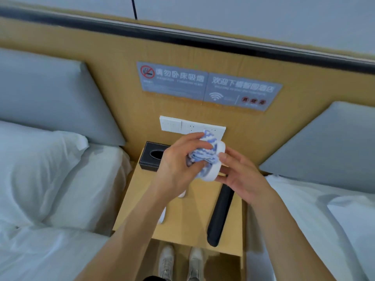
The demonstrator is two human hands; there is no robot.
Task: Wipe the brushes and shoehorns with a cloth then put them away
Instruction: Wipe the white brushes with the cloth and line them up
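Between two white-sheeted beds (50, 199), against the long wooden headboard panel (253, 63) with its grey padded cushions, stands the small wooden nightstand (188, 220) I am leaning over. Two grey signs (209, 86) are fixed to the panel, and a white switch and socket plate (182, 124) sits below them. At the back left corner of the nightstand is a black tissue box (151, 157). A long black shoehorn (220, 214) lies lengthwise along the nightstand's right side, its near end reaching past the front edge. Down below that edge I can see my two pale shoes (180, 262) on the floor. Above the nightstand my left hand (176, 165) has its fingers curled round a bunched blue and white cloth (205, 155), pressing it against a white brush (216, 165) that I hold raised in the air. My right hand (241, 175) grips that brush from the right side, thumb on its upper edge and fingers underneath. Under my left forearm, bits of something white (162, 214) lie on the nightstand top, too covered for me to tell what they are.
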